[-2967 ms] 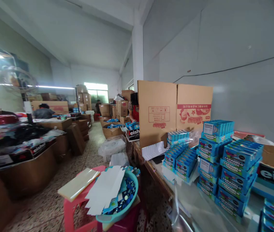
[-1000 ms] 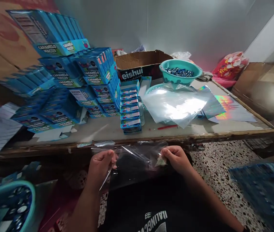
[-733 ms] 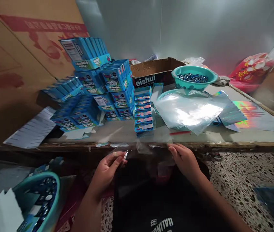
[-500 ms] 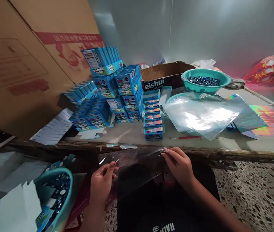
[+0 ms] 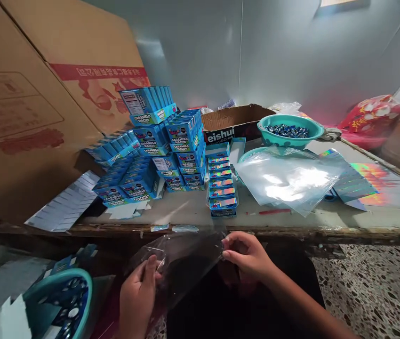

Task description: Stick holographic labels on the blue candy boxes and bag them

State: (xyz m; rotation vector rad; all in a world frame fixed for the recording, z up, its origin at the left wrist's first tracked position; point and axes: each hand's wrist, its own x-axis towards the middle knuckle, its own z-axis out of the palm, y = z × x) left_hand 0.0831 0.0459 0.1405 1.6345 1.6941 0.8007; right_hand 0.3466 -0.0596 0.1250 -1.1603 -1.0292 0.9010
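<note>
Between my hands, just in front of the table edge, stretches a clear plastic bag (image 5: 193,256). My left hand (image 5: 140,292) grips its left side, thumb on top and fingers curled beneath. At the other end my right hand (image 5: 244,254) pinches the bag's upper right corner between thumb and fingertips. Straight ahead stands an open display tray of small blue candy boxes (image 5: 221,190), holding a row of several boxes. To its right lies a loose pile of clear plastic bags (image 5: 284,181), shiny and overlapping, partly covering a teal basin (image 5: 251,154).
Stacked blue candy cartons (image 5: 186,150) stand beside a large cardboard box (image 5: 62,94). Another teal basin (image 5: 288,141) holds wrapped candies; a third basin (image 5: 86,301) sits low left. A dark carton (image 5: 221,135), holographic sheets (image 5: 348,181) and a red strip (image 5: 274,211) are on the table (image 5: 182,212).
The view has tilted up, so the table sits lower in it. My right hand has drawn a little closer to my left, its fingers more bent. Both still grip the bag.
</note>
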